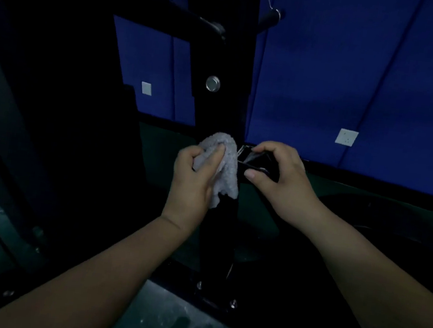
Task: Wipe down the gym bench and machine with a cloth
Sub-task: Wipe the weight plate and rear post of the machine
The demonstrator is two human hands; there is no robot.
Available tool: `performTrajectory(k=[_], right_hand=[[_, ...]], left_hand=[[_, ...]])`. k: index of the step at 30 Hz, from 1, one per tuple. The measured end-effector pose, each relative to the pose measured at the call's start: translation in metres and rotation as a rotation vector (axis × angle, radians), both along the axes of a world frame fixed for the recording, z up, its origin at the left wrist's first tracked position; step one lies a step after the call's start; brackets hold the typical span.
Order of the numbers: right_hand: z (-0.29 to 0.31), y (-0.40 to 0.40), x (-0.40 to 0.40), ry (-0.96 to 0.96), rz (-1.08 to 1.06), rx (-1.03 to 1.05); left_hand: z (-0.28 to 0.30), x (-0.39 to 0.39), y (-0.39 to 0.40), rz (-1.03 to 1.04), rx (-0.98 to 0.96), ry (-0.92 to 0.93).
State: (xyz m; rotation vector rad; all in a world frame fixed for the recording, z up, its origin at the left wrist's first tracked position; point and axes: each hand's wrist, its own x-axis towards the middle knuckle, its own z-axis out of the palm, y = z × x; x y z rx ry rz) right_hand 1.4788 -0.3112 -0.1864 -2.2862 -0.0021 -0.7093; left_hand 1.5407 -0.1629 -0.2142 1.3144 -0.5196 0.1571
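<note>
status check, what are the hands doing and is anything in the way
Left hand grips cloth, pressed on black machine post. Right hand holds a dark fitting on the post. Nothing visibly in the way; scene dim.

Two hands: the left hand [194, 180] and the right hand [279, 177]. One pale cloth [226, 165]. One black upright post [226, 56]. Two wall sockets, a left socket [146, 88] and a right socket [346, 137].

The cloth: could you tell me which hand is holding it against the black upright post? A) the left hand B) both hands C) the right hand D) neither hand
A: the left hand grips the cloth against the post, while the right hand pinches a black bracket.
</note>
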Motion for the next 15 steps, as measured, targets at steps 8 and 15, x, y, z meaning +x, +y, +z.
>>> performTrajectory(k=[8,15], right_hand=[[-0.009,-0.011,-0.001,-0.007,0.050,-0.107],[-0.016,-0.021,-0.021,0.137,0.122,-0.076]], left_hand=[[-0.111,-0.026,0.033,-0.168,0.347,0.330],[-0.054,-0.024,-0.011,0.138,-0.093,0.120]])
